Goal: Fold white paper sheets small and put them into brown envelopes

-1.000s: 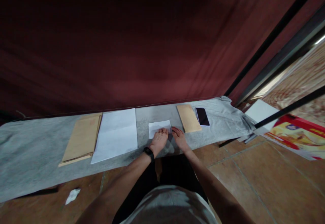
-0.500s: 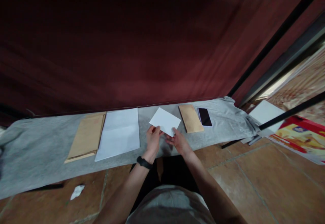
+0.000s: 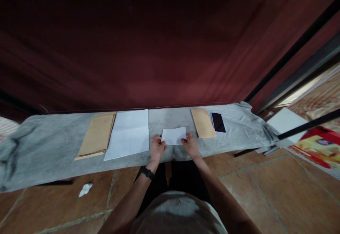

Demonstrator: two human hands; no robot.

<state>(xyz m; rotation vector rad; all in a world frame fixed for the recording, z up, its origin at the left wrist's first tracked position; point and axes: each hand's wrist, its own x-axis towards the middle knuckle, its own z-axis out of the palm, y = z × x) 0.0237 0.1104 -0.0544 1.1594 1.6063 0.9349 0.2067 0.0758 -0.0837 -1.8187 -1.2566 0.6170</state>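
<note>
A small white folded paper (image 3: pixel 174 136) is held level between my two hands over the grey cloth. My left hand (image 3: pixel 157 148) pinches its left edge, and my right hand (image 3: pixel 190 144) grips the right edge with thumb and fingers. Left of it lie large white sheets (image 3: pixel 129 133), next to a stack of large brown envelopes (image 3: pixel 97 134). To the right of the paper is a smaller brown envelope (image 3: pixel 203 123), lying flat with a phone (image 3: pixel 218 122) beside it.
The long narrow table has a grey cloth (image 3: pixel 53 145) over it, with a dark red curtain (image 3: pixel 159 67) behind. Black poles slant at the right, near a red and yellow box (image 3: pixel 318 145). A crumpled white tissue (image 3: pixel 85 189) lies on the tiled floor.
The white paper has turned from slanted to nearly square with the table edge and come lower. My hands have moved to its left and right edges. The view has shifted slightly.
</note>
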